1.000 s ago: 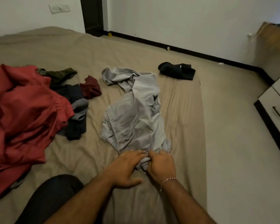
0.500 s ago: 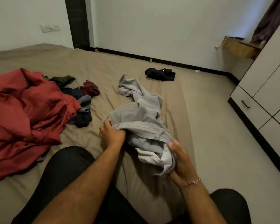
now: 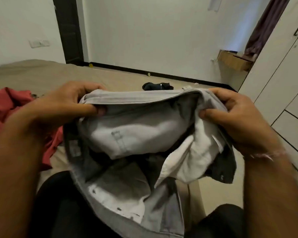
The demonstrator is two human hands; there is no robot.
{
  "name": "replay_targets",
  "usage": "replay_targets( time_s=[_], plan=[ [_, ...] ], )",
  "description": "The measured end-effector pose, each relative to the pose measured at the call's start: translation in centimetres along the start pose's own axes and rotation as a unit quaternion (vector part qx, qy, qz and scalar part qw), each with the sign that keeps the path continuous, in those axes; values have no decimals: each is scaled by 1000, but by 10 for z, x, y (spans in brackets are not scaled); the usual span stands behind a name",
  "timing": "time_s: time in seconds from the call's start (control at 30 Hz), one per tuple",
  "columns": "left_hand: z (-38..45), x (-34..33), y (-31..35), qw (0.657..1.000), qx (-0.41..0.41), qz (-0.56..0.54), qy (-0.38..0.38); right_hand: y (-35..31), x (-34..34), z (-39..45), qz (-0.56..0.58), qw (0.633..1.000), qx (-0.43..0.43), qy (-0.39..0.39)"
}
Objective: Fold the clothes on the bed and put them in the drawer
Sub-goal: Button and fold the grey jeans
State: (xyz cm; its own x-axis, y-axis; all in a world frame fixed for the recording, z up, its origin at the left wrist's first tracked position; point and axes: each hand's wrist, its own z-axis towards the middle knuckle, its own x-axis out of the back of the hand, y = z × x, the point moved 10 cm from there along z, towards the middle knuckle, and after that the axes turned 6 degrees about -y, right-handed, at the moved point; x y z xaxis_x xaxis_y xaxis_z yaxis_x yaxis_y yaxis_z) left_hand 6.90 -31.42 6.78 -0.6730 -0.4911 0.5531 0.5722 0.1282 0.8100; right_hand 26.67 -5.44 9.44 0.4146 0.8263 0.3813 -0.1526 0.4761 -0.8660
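Grey jeans (image 3: 132,127) hang lifted in front of me, waistband spread wide so the pale inside and white pocket linings show. My left hand (image 3: 62,107) grips the waistband's left end, thumb and fingers pinching the fabric. My right hand (image 3: 234,114) grips the right end the same way; a thread bracelet is on its wrist. The legs of the jeans drop down over my lap. A red garment (image 3: 10,107) lies on the bed (image 3: 41,74) at the left. A small black garment (image 3: 157,86) lies farther back on the bed.
A white wardrobe with drawers (image 3: 289,117) and dark handles stands at the right. A wooden shelf (image 3: 234,60) hangs on the far wall beside a dark curtain. A dark door frame (image 3: 69,31) stands at the back left. My dark-trousered knees fill the bottom.
Both hands lifted the grey jeans off the bed and moved to the waistband's two ends, spreading it wide close to the camera. The view tilted up.
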Motion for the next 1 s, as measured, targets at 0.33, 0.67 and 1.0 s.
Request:
replay_targets(
  time_s=[0.33,0.67,1.0],
  plan=[
    [1,-184,-111,984,60,146,80,267,-50,-30,-198,946,-245,75],
    [-52,-349,-100,884,-116,311,-330,365,-52,-104,-125,897,-413,99],
    [-38,-240,-105,971,0,158,-180,297,-17,-108,19,916,-291,275]
  ],
)
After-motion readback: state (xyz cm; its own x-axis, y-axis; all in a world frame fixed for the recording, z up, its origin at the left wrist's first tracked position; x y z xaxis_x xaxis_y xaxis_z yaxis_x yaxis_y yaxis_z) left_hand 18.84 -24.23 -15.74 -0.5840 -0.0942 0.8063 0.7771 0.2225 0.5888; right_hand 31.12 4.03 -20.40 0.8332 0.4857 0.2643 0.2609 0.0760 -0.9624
